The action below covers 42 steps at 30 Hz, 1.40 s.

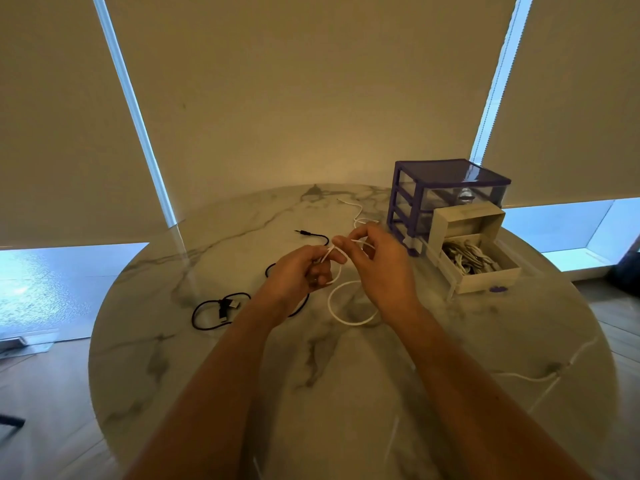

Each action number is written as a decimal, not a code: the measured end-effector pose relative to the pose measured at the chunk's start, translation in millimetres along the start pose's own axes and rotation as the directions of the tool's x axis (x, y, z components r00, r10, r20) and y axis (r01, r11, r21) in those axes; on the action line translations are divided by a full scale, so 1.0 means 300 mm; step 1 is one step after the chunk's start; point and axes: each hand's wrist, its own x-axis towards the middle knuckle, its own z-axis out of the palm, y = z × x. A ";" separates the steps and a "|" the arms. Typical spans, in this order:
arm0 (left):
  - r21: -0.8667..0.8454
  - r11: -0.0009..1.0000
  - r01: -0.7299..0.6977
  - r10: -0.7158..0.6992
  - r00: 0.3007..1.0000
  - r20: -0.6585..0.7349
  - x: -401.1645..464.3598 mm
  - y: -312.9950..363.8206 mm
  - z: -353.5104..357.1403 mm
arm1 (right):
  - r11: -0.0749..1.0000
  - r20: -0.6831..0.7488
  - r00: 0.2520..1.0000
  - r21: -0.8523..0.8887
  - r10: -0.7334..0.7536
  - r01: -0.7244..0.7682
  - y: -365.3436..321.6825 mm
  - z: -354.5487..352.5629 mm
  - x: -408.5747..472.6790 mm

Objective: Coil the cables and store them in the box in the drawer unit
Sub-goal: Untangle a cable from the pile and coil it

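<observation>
A small purple drawer unit point(446, 192) with see-through drawers stands at the far right of the round marble table point(242, 358). One low drawer point(450, 271) is pulled out toward the front. A pale box point(485, 271) sits in it, with its lid point(465, 220) standing up behind. Inside the box lie some white cables point(467, 259), all bundled up. Over the middle of the table, both hands hold a thin white cable point(349, 315). The left hand point(298, 275) is curled shut around part of it. The right hand point(381, 268) pinches it near the left hand's fingers. A round loop of the white cable hangs down below the hands, and its far end trails away across the table toward the drawer unit. A black cable point(211, 310) lies loose on the table to the left of the hands.
</observation>
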 end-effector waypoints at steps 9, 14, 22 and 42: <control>-0.529 0.849 -0.015 0.007 1.000 -0.016 -0.001 0.035 -0.050 | 0.966 0.203 0.962 -0.145 -0.183 0.214 0.049 0.026 -0.011; -0.674 0.722 -0.160 0.039 0.981 -0.190 0.005 0.036 -0.116 | 0.959 0.343 0.938 -0.243 -0.055 0.145 0.061 0.020 -0.017; -0.702 0.659 -0.271 0.080 0.953 -0.293 0.008 0.041 -0.188 | 0.930 0.410 0.905 -0.366 0.116 0.046 0.079 -0.051 -0.004; -0.503 0.863 -0.040 0.104 0.990 0.099 -0.021 0.051 -0.050 | 0.966 0.204 0.979 0.245 0.027 -0.078 -0.031 0.083 -0.046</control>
